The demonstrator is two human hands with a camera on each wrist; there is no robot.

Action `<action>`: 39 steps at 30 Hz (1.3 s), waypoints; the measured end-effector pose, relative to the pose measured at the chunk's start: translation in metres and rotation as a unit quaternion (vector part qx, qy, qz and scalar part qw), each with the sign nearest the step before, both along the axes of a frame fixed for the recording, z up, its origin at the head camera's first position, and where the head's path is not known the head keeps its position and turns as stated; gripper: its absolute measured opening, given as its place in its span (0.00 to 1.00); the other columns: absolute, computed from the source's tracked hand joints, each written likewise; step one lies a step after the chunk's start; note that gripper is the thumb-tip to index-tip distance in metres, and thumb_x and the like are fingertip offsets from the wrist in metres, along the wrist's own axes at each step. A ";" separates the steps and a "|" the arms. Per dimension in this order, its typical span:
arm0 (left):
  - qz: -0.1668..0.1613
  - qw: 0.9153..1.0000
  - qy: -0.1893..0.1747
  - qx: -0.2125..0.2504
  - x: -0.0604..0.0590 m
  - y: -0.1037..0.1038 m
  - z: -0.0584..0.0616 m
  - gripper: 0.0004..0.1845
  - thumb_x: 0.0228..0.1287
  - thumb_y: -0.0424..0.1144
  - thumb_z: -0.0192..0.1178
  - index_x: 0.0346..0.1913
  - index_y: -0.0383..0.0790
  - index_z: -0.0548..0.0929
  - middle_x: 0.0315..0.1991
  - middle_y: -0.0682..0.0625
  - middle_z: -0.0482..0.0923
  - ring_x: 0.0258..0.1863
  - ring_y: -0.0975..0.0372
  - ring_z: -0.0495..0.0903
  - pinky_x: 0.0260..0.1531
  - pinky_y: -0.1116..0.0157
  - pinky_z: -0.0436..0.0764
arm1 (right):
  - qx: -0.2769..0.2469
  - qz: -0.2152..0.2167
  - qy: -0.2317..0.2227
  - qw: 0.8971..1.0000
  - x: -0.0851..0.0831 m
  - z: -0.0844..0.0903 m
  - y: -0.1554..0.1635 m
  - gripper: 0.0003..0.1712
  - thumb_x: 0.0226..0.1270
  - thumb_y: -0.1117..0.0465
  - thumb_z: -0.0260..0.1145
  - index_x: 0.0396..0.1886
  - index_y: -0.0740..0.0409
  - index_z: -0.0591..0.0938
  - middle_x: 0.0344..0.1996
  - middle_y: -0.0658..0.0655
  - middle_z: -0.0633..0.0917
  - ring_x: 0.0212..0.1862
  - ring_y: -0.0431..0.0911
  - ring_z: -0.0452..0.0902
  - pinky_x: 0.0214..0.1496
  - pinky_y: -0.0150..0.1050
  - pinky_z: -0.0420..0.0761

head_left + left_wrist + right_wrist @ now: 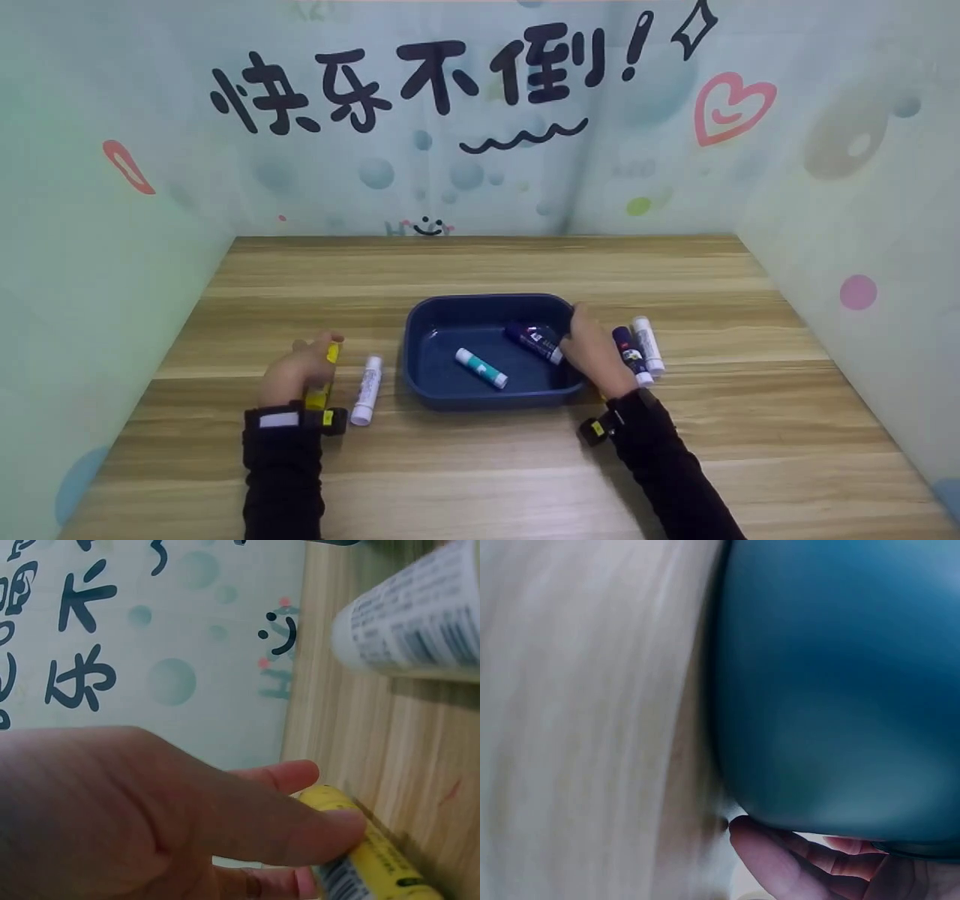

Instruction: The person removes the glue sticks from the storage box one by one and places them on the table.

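Here the left hand [298, 369] curls its fingers around a yellow glue stick [324, 382] lying on the tabletop [480, 465], just left of a white glue stick [367, 390]. The right hand [592, 351] rests at the right rim of the blue tray [427, 394], holding a dark glue stick [534, 341] inside it; a teal-and-white stick [481, 368] lies mid-tray, and two more sticks [642, 349] lie right of the hand.
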State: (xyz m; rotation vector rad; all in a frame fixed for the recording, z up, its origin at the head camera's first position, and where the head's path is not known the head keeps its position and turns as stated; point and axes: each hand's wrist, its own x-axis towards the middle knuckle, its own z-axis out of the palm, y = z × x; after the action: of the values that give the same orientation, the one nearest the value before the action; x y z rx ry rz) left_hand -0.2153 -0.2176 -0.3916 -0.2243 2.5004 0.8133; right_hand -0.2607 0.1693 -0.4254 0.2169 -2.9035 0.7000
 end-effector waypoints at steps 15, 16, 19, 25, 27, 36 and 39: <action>-0.014 0.997 0.077 -0.012 0.004 0.011 0.018 0.42 0.54 0.22 0.47 0.73 0.47 0.49 0.68 0.24 0.36 0.65 0.29 0.44 0.54 0.34 0.63 | 0.008 0.003 0.014 1.000 0.000 -0.002 0.001 0.24 0.49 0.71 0.56 0.49 0.74 0.67 0.33 0.74 0.79 0.33 0.65 0.77 0.33 0.56 0.76; -0.020 0.994 0.105 -0.016 0.004 0.013 0.020 0.41 0.56 0.22 0.47 0.73 0.47 0.49 0.68 0.24 0.38 0.65 0.30 0.45 0.54 0.34 0.63 | 0.008 0.002 0.012 1.000 0.000 -0.002 0.001 0.24 0.49 0.71 0.56 0.49 0.74 0.67 0.33 0.74 0.79 0.34 0.65 0.77 0.34 0.56 0.76; -0.038 0.979 0.200 -0.012 0.000 0.023 0.024 0.38 0.58 0.23 0.45 0.72 0.47 0.51 0.67 0.27 0.45 0.65 0.33 0.50 0.56 0.38 0.64 | 0.005 0.001 0.009 1.000 -0.001 -0.001 0.002 0.23 0.49 0.71 0.57 0.48 0.74 0.67 0.34 0.74 0.79 0.35 0.65 0.77 0.36 0.56 0.76; -0.085 0.937 0.335 0.046 -0.001 0.060 0.031 0.28 0.63 0.28 0.48 0.67 0.44 0.63 0.60 0.36 0.64 0.59 0.45 0.67 0.56 0.47 0.70 | 0.000 -0.003 0.001 1.000 0.000 -0.001 0.002 0.25 0.50 0.71 0.57 0.50 0.74 0.66 0.35 0.75 0.79 0.36 0.65 0.78 0.36 0.56 0.76; -0.104 0.927 0.354 0.066 -0.001 0.076 0.031 0.25 0.63 0.29 0.50 0.64 0.43 0.68 0.55 0.39 0.69 0.55 0.49 0.72 0.54 0.51 0.73 | -0.001 -0.002 0.002 1.000 0.000 -0.001 0.002 0.25 0.50 0.71 0.57 0.50 0.74 0.66 0.35 0.75 0.79 0.36 0.65 0.78 0.35 0.56 0.77; -0.198 0.922 0.332 0.032 -0.004 0.130 -0.004 0.23 0.59 0.36 0.59 0.59 0.45 0.72 0.49 0.45 0.75 0.49 0.54 0.75 0.49 0.56 0.76 | -0.014 0.004 0.018 1.000 0.001 -0.001 0.002 0.22 0.48 0.71 0.56 0.46 0.73 0.67 0.34 0.73 0.79 0.35 0.64 0.78 0.34 0.56 0.76; -0.213 0.924 0.316 -0.032 -0.004 0.136 -0.019 0.29 0.57 0.42 0.63 0.62 0.48 0.69 0.52 0.46 0.72 0.52 0.53 0.73 0.49 0.56 0.76 | -0.010 0.004 0.015 1.000 0.001 -0.001 0.002 0.22 0.49 0.71 0.57 0.47 0.73 0.67 0.34 0.73 0.79 0.36 0.64 0.78 0.35 0.56 0.76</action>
State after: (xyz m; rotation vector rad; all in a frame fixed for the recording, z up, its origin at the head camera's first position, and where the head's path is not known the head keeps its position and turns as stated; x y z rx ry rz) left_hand -0.2196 -0.0814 -0.4101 0.6474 2.9950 0.6901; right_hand -0.2602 0.1708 -0.4260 0.2360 -2.8671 0.7199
